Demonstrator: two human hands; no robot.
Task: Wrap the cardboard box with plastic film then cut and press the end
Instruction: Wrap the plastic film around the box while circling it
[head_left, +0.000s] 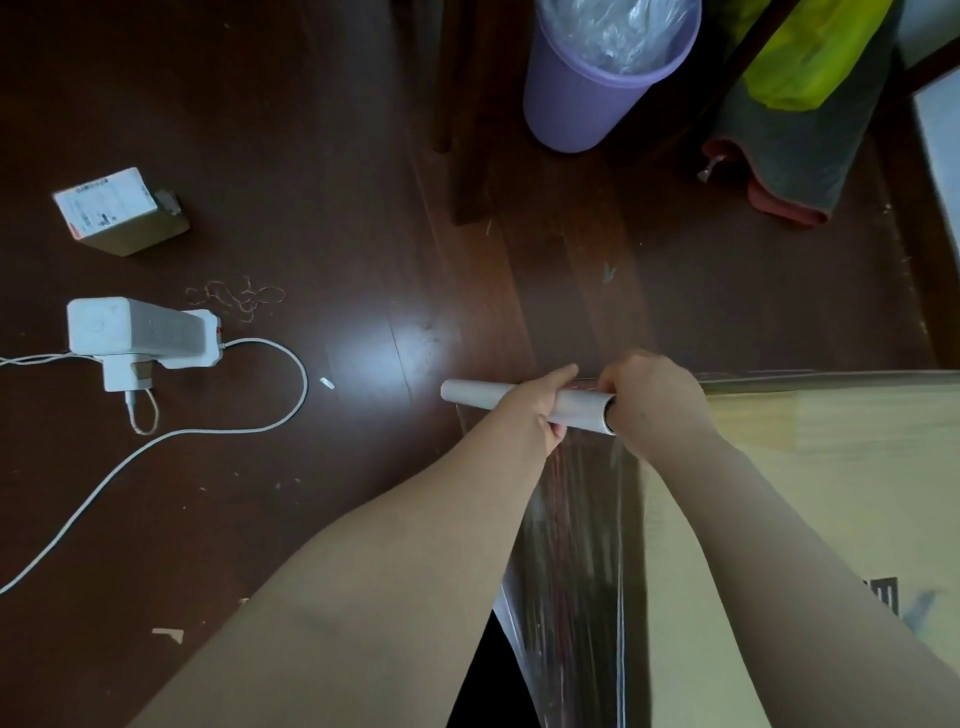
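Cardboard box (831, 519) sits bottom right on the floor (363, 208), plastic film (571, 545) stretched down its left side. Roll (472, 392) held w/ both hands, left hand (540, 410) n right hand (654, 405) fingers curled round it.

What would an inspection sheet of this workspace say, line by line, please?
Surface: dark wooden floor with small scraps.
Job's things: cardboard box at right; film roll held beside it; plastic film stretched from roll toward camera.
Clutter: small box and rubber bands, far left.
Grippers: left hand grips the roll's middle; right hand grips its right end.
Cables: white cable looping from a power strip.
Surroundings: purple bin and grey cloth behind.
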